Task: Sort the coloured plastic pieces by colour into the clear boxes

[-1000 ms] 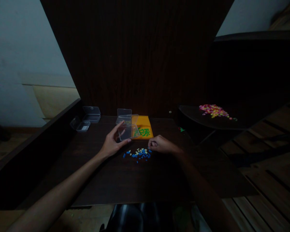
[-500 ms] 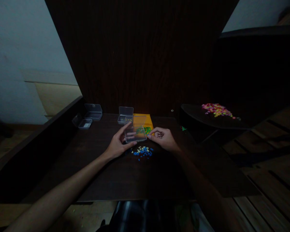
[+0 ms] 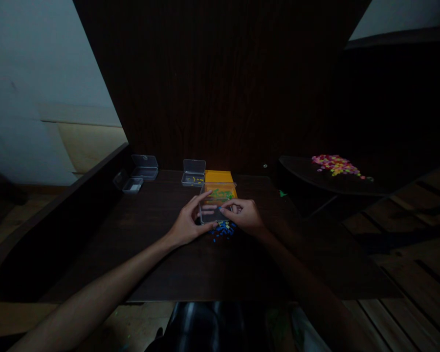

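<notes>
The left hand (image 3: 186,226) is closed on the left edge of a clear plastic box (image 3: 213,208) at the table (image 3: 161,264) centre. The right edge is pinched by the right hand (image 3: 244,215). Blue and yellow bricks (image 3: 223,229) lie at the box's 5 o'clock, and an orange baseplate (image 3: 220,176) at 12.

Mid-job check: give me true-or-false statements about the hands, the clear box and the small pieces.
The left hand holds the clear box. True.
The right hand lies flat, far from that box. False: it is right at the box.
The blue and yellow pieces lie on the table by the hands. True.
The orange board is left of the small open box. False: it is to its right.
The pink and yellow pile lies on the orange board. False: it lies on a dark round surface at the right.
</notes>
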`<state>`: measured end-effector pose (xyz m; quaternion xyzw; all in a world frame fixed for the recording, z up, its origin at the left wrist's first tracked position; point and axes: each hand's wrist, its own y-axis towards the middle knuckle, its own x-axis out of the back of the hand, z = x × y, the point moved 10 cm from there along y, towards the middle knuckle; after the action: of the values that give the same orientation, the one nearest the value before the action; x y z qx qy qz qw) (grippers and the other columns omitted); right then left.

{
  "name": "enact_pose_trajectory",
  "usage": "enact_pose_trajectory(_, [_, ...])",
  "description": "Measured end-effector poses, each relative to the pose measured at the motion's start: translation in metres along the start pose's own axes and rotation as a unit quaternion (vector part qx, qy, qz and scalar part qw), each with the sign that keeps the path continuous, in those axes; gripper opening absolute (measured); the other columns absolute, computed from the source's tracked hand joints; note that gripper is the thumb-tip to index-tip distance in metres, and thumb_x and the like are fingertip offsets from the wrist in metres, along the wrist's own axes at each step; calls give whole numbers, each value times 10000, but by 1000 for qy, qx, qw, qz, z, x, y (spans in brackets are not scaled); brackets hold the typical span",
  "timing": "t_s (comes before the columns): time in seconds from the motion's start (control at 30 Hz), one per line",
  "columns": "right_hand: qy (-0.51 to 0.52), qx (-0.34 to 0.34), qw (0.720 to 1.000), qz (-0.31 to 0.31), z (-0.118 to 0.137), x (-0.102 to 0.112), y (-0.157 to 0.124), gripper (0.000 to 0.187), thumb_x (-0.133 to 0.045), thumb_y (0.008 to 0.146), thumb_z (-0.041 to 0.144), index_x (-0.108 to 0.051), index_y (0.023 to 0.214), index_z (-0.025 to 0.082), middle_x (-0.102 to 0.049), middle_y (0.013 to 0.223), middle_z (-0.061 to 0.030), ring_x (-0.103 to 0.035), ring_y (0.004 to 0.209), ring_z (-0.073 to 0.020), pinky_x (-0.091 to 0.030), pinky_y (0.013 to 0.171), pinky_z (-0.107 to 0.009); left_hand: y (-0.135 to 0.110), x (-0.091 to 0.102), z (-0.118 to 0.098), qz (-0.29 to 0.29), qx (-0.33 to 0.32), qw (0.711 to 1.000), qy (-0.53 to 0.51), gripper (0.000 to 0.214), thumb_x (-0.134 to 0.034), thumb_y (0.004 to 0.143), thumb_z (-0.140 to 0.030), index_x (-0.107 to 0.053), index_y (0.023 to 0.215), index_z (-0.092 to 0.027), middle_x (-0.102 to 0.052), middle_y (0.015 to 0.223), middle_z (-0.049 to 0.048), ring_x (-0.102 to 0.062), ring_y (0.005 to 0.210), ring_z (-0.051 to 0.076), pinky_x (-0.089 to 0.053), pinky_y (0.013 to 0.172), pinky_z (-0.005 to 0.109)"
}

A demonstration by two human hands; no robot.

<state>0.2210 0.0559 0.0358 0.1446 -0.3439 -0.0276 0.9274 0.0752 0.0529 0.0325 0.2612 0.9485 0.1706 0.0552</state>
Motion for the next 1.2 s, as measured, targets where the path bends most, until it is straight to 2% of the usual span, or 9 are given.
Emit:
enact_pose_trajectory(0.13, [22,-7,1000,-2,-4,-1,1,228,-641,750,357,-729,768,148,-423,468,46,-338,449,-79,-292,457,-202,1,2,1,-1,3,1000,-5,804,-801,663,-228,-440,1381,-265,-544,1327,137,-629,1116,313,-483,985,568])
enact_pose_trajectory(0.33, [87,-6,996,-23,-6,1,1,307,-604,768,399,-731,858,134,-408,482,43,-340,464,-92,-280,464,-221,2,7,1,-14,-2,1000,-2,805,-801,672,-247,-421,1382,-253,-506,1342,142,-626,1111,299,-517,966,520])
enact_pose_trajectory(0.43, [108,-4,993,-46,-2,13,1,341,-554,798,408,-721,883,123,-457,522,22,-373,493,-103,-297,482,-230,3,13,0,-25,-13,1000,7,813,-794,682,-247,-400,1393,-242,-498,1349,142,-608,1132,285,-512,982,498])
enact_pose_trajectory(0.53, [68,12,995,-69,3,35,1,316,-544,796,388,-712,835,124,-456,516,22,-376,498,-101,-297,491,-229,4,21,1,-44,-11,999,6,818,-794,679,-236,-391,1391,-238,-516,1330,134,-614,1111,267,-513,983,486])
enact_pose_trajectory(0.63, [-14,31,999,8,4,39,4,236,-580,754,337,-703,744,136,-431,488,39,-350,479,-85,-277,485,-213,6,29,4,-62,0,998,3,808,-794,668,-230,-402,1374,-237,-530,1306,117,-622,1082,251,-515,980,482])
enact_pose_trajectory(0.77, [-107,32,972,208,-9,9,-3,162,-613,725,272,-716,718,147,-447,482,52,-371,461,-71,-268,479,-198,9,39,13,-80,25,996,-11,758,-788,648,-225,-443,1324,-229,-532,1280,113,-622,1066,241,-515,976,477])
enact_pose_trajectory(0.83, [-149,30,953,262,-16,-2,-7,135,-636,714,256,-729,754,166,-498,513,48,-415,478,-74,-282,493,-199,10,43,18,-87,35,995,-15,722,-784,641,-219,-465,1289,-221,-517,1288,117,-621,1060,237,-517,971,472])
enact_pose_trajectory(1.0, [-220,18,934,281,-21,-10,-9,89,-669,708,253,-728,755,205,-613,605,22,-518,570,-103,-309,536,-209,12,48,23,-93,48,994,-23,670,-782,635,-228,-479,1231,-199,-523,1269,122,-613,1070,241,-517,961,469])
enact_pose_trajectory(1.2, [-216,12,928,305,-19,-13,-11,95,-638,730,207,-727,762,193,-639,619,20,-541,560,-98,-324,535,-206,11,49,24,-103,64,991,-57,543,-738,682,-219,-495,1167,-201,-539,1230,96,-620,1061,229,-503,971,465])
